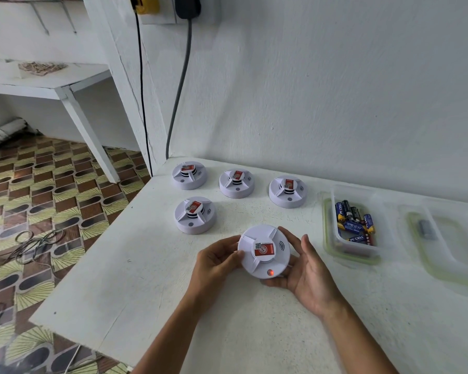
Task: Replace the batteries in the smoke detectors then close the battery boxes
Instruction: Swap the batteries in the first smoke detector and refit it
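A round white smoke detector (264, 251) with a red sticker on top and a lit red light at its front is held face up just above the white table (146, 287). My left hand (214, 263) grips its left rim with curled fingers. My right hand (308, 271) cups its right side and underside. Several more detectors stand face up behind it: one at the near left (195, 215) and three in a back row (189, 174), (236, 183), (288, 190). A clear container (333, 228) at the right holds several blue and black batteries (354, 222).
A second clear container (416, 233) farther right holds a small grey object (426, 229), with a lid (454, 249) beside it. Two cables hang down the wall at the table's back left corner. The table's left edge drops to a patterned floor with loose wires.
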Demonstrator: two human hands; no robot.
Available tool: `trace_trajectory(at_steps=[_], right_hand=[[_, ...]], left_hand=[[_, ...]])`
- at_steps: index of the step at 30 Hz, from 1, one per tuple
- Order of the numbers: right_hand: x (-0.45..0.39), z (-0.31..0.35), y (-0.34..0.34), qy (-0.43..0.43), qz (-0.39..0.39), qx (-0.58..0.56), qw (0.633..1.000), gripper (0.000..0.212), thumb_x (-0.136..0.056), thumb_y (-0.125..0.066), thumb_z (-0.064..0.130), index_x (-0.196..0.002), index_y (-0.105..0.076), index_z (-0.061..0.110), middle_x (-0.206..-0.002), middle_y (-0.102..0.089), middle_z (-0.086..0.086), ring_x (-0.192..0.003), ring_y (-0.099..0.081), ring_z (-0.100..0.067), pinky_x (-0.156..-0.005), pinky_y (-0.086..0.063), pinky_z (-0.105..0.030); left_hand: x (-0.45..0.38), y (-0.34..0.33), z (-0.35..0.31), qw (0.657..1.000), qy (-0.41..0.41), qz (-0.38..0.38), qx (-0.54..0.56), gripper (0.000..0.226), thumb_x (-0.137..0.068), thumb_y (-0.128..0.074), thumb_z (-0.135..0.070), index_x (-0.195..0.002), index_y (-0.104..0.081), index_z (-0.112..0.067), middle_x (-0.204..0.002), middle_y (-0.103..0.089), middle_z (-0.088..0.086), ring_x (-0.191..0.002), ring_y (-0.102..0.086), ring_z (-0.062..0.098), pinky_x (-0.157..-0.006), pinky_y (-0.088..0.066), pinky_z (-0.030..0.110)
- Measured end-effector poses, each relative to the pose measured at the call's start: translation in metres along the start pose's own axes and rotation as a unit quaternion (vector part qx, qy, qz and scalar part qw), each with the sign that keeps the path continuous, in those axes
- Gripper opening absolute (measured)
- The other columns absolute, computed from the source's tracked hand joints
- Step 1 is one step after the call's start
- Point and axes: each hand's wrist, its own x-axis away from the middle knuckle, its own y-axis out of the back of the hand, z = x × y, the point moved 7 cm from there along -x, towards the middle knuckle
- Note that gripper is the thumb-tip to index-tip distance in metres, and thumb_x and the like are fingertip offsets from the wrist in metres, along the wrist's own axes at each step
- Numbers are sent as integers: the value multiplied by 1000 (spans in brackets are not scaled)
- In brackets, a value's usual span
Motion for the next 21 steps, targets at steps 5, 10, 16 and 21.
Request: trace_trajectory(at_steps=[5, 10, 16, 21], right_hand=[[0, 1, 0, 2, 1, 1, 1000, 95, -50, -82, 68, -133, -55, 31, -120, -66, -19, -95, -68, -36, -72, -58, -51], [0, 0, 0, 1, 2, 2, 1000, 94, -50, -82, 68, -132, -56, 31, -121, -65, -20, -96, -68, -36, -72, -58, -51], [-1, 0, 0, 2, 4, 5, 1000, 92, -51, -82, 67, -132, -56, 32, -121, -65, -20, -96, -68, -36, -72, -58, -50], [0, 1, -1, 6, 5, 10, 1000, 90, -52, -83, 66, -131, -58, 31, -120, -65, -20, -96, -67, -36, -73, -56, -52]], left_hand=[[0, 0, -1, 1000, -1, 1, -3, 27, -92, -60, -8, -117, -67, -16, -112, -73, -1, -105, -68, 18, -86, -56, 29], [-1, 1, 1, 1000, 1, -4, -4, 28, -92, -60, -8, -118, -67, -14, -112, -73, 0, -107, -68, 20, -90, -55, 33], [-1, 2, 3, 1000, 0, 2, -8, 32, -91, -64, -17, -123, -65, -12, -115, -72, 3, -109, -67, 22, -91, -55, 37], [-2, 2, 3, 1000, -3, 1, -8, 30, -92, -61, -10, -121, -66, -11, -113, -72, 3, -108, -67, 23, -91, -55, 36]])
